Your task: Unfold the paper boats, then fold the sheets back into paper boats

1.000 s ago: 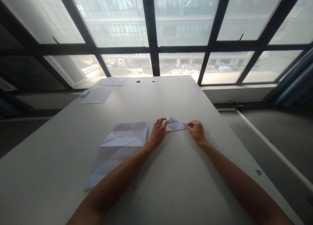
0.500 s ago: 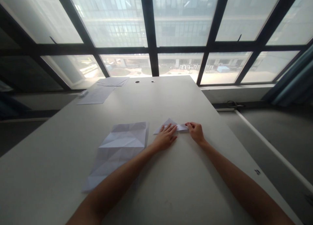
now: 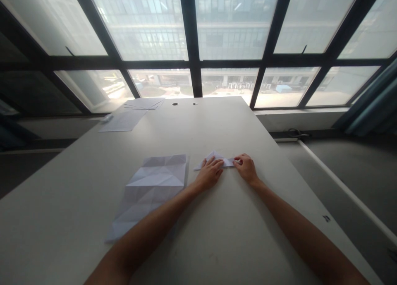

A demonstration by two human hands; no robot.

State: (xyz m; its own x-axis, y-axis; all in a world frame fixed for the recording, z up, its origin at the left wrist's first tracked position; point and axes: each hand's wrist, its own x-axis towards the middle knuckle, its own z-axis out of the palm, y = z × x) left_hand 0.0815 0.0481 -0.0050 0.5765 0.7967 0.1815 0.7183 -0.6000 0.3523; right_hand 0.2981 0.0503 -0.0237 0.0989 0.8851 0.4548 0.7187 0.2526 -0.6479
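A small folded sheet of white paper [image 3: 214, 155], with a pointed top, lies on the white table. My left hand [image 3: 209, 172] rests flat across its middle, fingers stretched out, and covers part of the folds. At the paper's right end, my right hand [image 3: 247, 167] pinches the narrow tip between thumb and fingers. Left of my left forearm lies a larger creased sheet [image 3: 155, 177], opened out, its lower right part hidden behind the arm.
Toward the far left of the table [image 3: 198, 128] are several flat white sheets [image 3: 120, 121]. Two round holes, one of them a dark hole [image 3: 175, 104], sit near the far edge. Large windows [image 3: 229, 24] rise beyond, and a white pipe [image 3: 347, 190] runs along the floor at right.
The fingers of my right hand have shifted slightly at the paper's right tip, curling closer over it. My left hand stays on the folded paper, almost unmoved.
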